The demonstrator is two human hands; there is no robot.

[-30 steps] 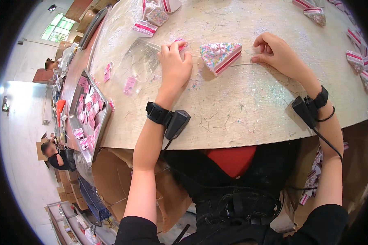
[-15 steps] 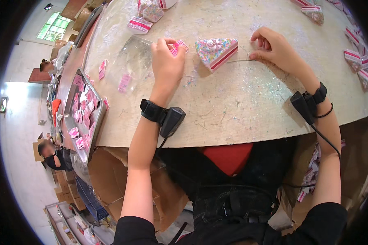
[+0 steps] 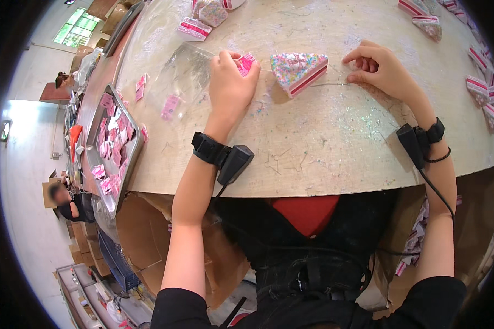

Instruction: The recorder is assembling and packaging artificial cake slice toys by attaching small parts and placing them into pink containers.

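My left hand (image 3: pixel 229 88) pinches a small pink printed card (image 3: pixel 246 63) between thumb and fingers. Just right of it lies a cake-slice ornament (image 3: pixel 296 71) with speckled glitter on top and a red stripe along its white side. A thin wire or string (image 3: pixel 329 84) runs from the ornament toward my right hand (image 3: pixel 380 71). There, thumb and index finger are spread apart while the other fingers curl inward. The thumb tip is close to the wire's end; whether they touch is unclear.
A metal tray (image 3: pixel 125 183) of pink cards stands at the left table edge. Beside it, a clear plastic bag (image 3: pixel 184 74) lies near a loose card (image 3: pixel 170 107). Wrapped slices (image 3: pixel 194 29) sit at the back, more (image 3: pixel 477 90) at right. Bent wire bits (image 3: pixel 285 162) lie near the front.
The ornament, both hands and the tabletop items appear slightly further right in the picture. My left hand still holds the card; my right thumb and index finger remain apart.
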